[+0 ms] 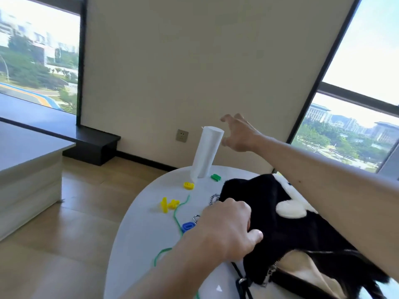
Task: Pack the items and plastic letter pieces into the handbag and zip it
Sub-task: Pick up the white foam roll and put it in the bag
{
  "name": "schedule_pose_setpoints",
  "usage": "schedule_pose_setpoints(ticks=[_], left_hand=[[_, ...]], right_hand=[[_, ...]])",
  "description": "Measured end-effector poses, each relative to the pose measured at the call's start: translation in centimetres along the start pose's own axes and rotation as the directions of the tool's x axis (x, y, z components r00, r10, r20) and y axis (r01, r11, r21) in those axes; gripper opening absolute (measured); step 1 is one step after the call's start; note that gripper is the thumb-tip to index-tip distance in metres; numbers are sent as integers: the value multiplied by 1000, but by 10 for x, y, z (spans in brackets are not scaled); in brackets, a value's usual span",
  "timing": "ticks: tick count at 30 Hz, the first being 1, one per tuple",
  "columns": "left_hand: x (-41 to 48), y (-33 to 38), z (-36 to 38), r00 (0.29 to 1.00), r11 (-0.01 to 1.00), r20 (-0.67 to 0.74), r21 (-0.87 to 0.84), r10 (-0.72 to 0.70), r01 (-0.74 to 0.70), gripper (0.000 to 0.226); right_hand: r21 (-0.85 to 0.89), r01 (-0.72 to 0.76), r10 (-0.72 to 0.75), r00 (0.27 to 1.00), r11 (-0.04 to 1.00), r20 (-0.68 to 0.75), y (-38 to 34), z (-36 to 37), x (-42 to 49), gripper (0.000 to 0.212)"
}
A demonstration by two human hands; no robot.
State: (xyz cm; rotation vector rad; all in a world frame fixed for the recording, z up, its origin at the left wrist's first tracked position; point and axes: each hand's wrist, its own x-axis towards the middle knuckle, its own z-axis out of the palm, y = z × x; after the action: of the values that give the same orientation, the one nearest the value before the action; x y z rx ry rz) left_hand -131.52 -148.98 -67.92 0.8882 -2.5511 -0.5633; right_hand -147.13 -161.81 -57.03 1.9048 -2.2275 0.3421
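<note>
Our left hand (226, 230) grips the left edge of the black plush handbag with cream patches (287, 236), whose zip gapes open nearest us. Our right hand (238, 133) hovers beyond the handbag, fingers spread and holding nothing, just beside the top of the tall white tube (207, 152). Left of the handbag, a green plastic letter piece (215, 177), yellow plastic letter pieces (169, 204) and a blue plastic letter piece (187, 226) lie on the white round surface (140, 244).
</note>
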Motion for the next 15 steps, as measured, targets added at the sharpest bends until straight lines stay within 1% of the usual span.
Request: schedule_pose_setpoints(ticks=[4, 5, 7, 11, 13, 15], left_hand=[[1, -23, -6, 1000, 999, -6, -35, -30, 30, 27], [1, -28, -9, 999, 998, -17, -44, -40, 40, 27], [3, -37, -14, 997, 997, -49, -55, -54, 52, 27], [7, -47, -20, 988, 993, -129, -88, -85, 74, 25], [8, -45, -20, 981, 991, -165, -97, -106, 90, 26], [8, -41, -20, 965, 990, -233, -101, -122, 101, 27]], right_hand=[[8, -71, 70, 996, 997, 58, 4, 27, 45, 82], [5, -82, 82, 994, 997, 66, 6, 32, 53, 81], [21, -90, 88, 994, 996, 67, 10, 40, 64, 72], [225, -102, 113, 993, 969, -37, 11, 55, 68, 49], [312, -108, 138, 988, 944, -76, 9, 59, 63, 45], [360, -86, 139, 983, 929, -122, 6, 57, 52, 43]])
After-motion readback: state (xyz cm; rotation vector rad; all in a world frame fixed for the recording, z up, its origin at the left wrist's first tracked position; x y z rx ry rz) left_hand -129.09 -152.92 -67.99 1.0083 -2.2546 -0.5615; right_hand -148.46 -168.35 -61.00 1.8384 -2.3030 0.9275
